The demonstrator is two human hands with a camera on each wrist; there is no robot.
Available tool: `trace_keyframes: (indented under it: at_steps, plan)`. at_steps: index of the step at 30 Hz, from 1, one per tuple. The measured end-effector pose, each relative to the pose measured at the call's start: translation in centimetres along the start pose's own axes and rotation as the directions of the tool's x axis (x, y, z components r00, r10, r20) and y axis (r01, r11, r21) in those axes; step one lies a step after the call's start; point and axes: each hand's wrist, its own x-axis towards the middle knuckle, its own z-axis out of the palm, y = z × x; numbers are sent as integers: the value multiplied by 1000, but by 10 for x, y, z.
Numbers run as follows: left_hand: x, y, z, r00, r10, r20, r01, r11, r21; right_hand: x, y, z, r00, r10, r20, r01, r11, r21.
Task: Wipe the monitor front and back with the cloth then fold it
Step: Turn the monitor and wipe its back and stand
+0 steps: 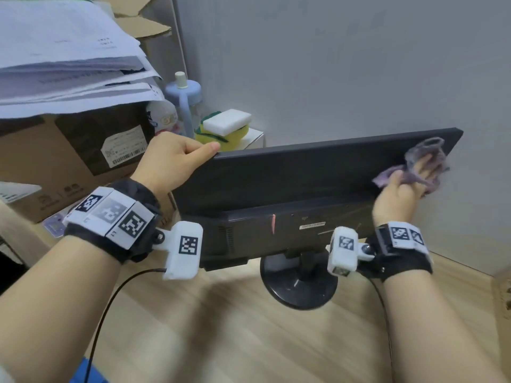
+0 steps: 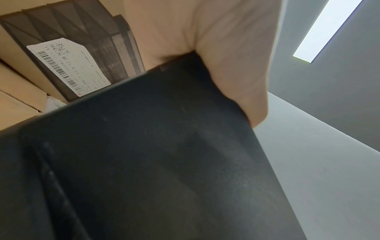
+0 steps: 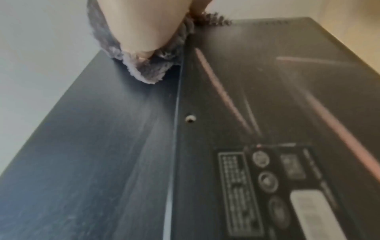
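A black monitor stands on a round base with its back panel toward me. My left hand grips its top left corner, thumb along the top edge; the left wrist view shows the palm wrapped over the dark casing. My right hand presses a crumpled purple-grey cloth flat against the upper right of the back panel, fingers spread over it. In the right wrist view the cloth bunches under the hand on the panel, above the label and ports.
Cardboard boxes with a paper stack crowd the left. Behind the monitor stand a blue bottle and sponges on a white box. A grey wall lies close behind. The wooden table extends in front.
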Motion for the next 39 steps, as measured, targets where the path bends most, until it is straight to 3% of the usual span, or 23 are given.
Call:
trace_keyframes:
  at_steps: [1, 2, 4, 6, 8, 9, 12, 14, 15, 17, 19, 21, 23, 25, 27, 28, 30, 32, 33, 35, 36, 37, 39]
  plan:
    - [-1, 0, 1, 1000, -2, -6, 1, 1000, -4, -11, 3, 4, 955, 150, -257, -139, 988, 61]
    - [-3, 1, 1, 1000, -2, -10, 2, 1000, -4, -39, 1, 10, 924, 186, -334, -173, 983, 67]
    - [-3, 2, 1, 1000, -2, -9, 2, 1000, -3, -85, -18, 36, 946, 115, -303, -58, 980, 192]
    - [-3, 2, 1, 1000, -1, 0, 1, 1000, -7, -133, -47, 71, 962, -71, -262, 151, 942, 299]
    - [-4, 1, 0, 1000, -7, 1, 7, 1000, -8, -180, -55, 107, 945, -311, -102, 327, 911, 252]
    - [-4, -1, -1, 1000, -12, 5, 12, 1000, -11, -201, -57, 121, 894, -448, -3, 441, 880, 178]
    - [-7, -6, -4, 1000, -14, 18, 14, 999, -31, -228, -56, 140, 611, -749, 257, 787, 610, -91]
    - [-8, -7, -5, 1000, -18, 22, 19, 999, -35, -216, -44, 133, 515, -804, 297, 855, 505, -117]
    - [-8, -6, -4, 1000, -13, 21, 13, 999, -33, -205, -37, 123, 501, -818, 283, 865, 483, -134]
    - [-7, -3, -3, 1000, -2, 17, 2, 999, -32, -182, -15, 99, 577, -782, 235, 816, 541, -203]
    - [-5, -2, -2, 1000, 2, 9, -2, 1000, -27, -158, 7, 72, 739, -669, 78, 653, 682, -329]
    - [-3, 0, -2, 1000, 8, 8, -7, 1000, -28, -140, 23, 52, 887, -458, -53, 414, 842, -345]
    - [-3, 2, 0, 1000, 4, 13, -3, 999, -38, -138, 21, 49, 949, -287, -129, 231, 914, -335]
    - [-2, 2, 1, 1000, 5, 9, -5, 999, -34, -152, 11, 70, 965, -236, -119, 179, 916, -359]
    - [-2, 1, 0, 1000, 2, 0, -2, 1000, -20, -182, 1, 97, 943, -333, 17, 322, 893, -315]
    - [-2, 1, -1, 1000, -1, -6, 1, 1000, -17, -199, 2, 112, 899, -419, 124, 436, 837, -332]
    - [-5, 2, -1, 1000, -3, -3, 3, 1000, -19, -228, 12, 132, 747, -554, 367, 662, 664, -346]
    - [-9, 4, -1, 1000, -5, 2, 5, 1000, -26, -238, 18, 137, 619, -591, 517, 777, 557, -294]
    - [-11, 5, -1, 1000, -8, 2, 8, 999, -32, -236, 16, 134, 589, -589, 553, 798, 534, -281]
    - [-12, 5, -1, 1000, -17, -2, 17, 999, -48, -225, 17, 125, 589, -591, 551, 801, 519, -299]
    - [-13, 4, -2, 1000, -22, 0, 22, 998, -55, -217, 17, 118, 624, -605, 494, 779, 536, -325]
    - [-12, 4, -2, 1000, -23, 4, 23, 998, -59, -208, 17, 111, 675, -624, 393, 737, 569, -364]
    - [-11, 4, -2, 1000, -16, -1, 16, 998, -53, -190, 12, 95, 831, -533, 161, 552, 749, -367]
